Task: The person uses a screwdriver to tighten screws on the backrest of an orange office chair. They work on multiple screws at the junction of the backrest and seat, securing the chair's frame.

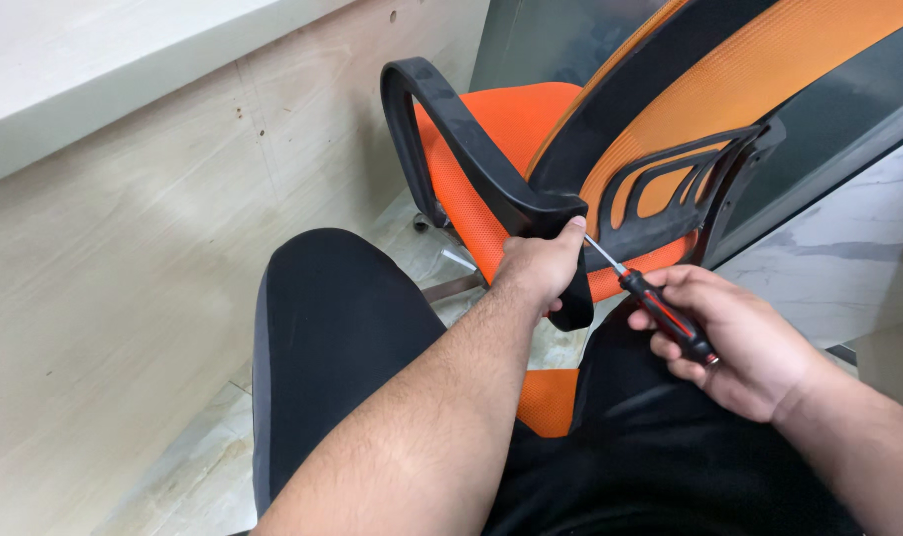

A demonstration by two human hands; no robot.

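An orange mesh office chair point(511, 124) with a black frame lies tipped in front of me. My left hand point(539, 266) grips the lower end of its black plastic armrest point(451, 119), where the armrest meets the backrest. A screwdriver point(660, 310) with a black and red handle sits in my right hand point(744, 342). Its metal shaft points up and left, and the tip goes in behind my left thumb at the armrest joint. The tip itself is hidden.
My knee point(332, 328) in black trousers fills the lower middle. A pale wooden panel point(124, 298) stands at the left, with a white ledge point(74, 69) above it. Marble floor tiles point(848, 268) show at the right, and a chair caster point(423, 222) peeks out behind the seat.
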